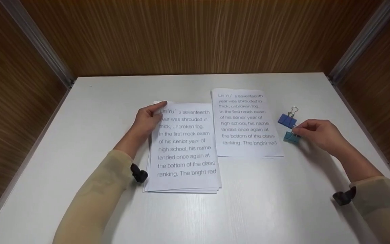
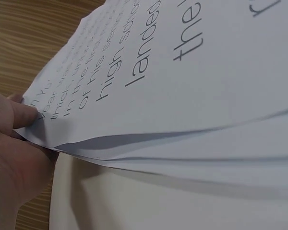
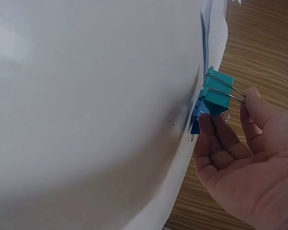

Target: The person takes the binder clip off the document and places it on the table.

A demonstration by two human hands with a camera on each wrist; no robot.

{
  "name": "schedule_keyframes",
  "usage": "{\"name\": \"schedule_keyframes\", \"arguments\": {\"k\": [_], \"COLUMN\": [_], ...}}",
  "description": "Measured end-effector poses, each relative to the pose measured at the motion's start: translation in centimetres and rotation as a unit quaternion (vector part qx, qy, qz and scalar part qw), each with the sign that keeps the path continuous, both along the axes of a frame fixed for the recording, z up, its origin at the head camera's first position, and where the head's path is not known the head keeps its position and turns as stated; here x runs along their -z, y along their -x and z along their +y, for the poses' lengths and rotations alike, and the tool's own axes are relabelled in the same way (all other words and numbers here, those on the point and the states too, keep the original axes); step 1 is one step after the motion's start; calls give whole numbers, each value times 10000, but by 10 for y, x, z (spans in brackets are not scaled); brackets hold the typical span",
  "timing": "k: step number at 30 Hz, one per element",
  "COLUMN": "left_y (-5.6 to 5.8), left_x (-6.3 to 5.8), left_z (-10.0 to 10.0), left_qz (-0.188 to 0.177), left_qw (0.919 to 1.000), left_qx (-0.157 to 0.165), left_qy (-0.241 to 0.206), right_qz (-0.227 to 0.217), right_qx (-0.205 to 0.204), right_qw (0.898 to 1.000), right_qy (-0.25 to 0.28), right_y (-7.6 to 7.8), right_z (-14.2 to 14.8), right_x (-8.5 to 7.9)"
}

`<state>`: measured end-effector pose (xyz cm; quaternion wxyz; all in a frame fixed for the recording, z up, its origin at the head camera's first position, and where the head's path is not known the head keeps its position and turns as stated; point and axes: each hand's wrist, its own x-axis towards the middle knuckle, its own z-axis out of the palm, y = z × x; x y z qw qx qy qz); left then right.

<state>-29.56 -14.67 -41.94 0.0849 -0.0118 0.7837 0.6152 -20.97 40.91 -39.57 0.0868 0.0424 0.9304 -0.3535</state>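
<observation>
My left hand [image 1: 145, 121] grips the upper left corner of a stack of printed paper sheets [image 1: 183, 181], thumb over the top sheet. In the left wrist view the loose sheet edges [image 2: 182, 141] fan slightly apart beside that hand [image 2: 19, 163]. Over on the right, my right hand [image 1: 323, 134] pinches a wire handle of a teal binder clip [image 1: 291, 138] between thumb and finger. The right wrist view has this teal clip [image 3: 220, 91] held by its handle, its other fingers curled below. Just behind it lies a blue binder clip [image 1: 286, 119], partly hidden in the right wrist view.
A second stack of printed sheets [image 1: 245, 150] lies between the first stack and the clips. Everything is on a white table [image 1: 249, 210], with wood-grain panels [image 1: 195, 37] at the back and both sides. Dark wrist cameras [image 1: 139, 173] sit at both cuffs.
</observation>
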Motion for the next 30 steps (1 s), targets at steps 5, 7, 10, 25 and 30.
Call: {"name": "schedule_keyframes", "arguments": {"k": [5,7,10,25,30], "left_y": [0,0,-1,-2,-4], "left_x": [2,2,3,-7,-29], "left_z": [0,0,0,6,8], "left_qz": [-132,-182,-271,-589,-859], "left_qw": [9998,9996,9991,9935,9835], "left_qx": [-14,-13,2,165,554], "left_qy": [123,201,336,958,1493], "right_qz": [-113,-128,-99,19,526], "right_qx": [-54,-73,-98,94,281], "right_qw": [9999,9999,9999,9997,9971], "right_qy": [-3,-21,-56,-209,-463], "right_y": [0,0,0,5,0], "right_z": [-1,-2,-4,-2,-10], "right_x": [2,3,4,11,2]}}
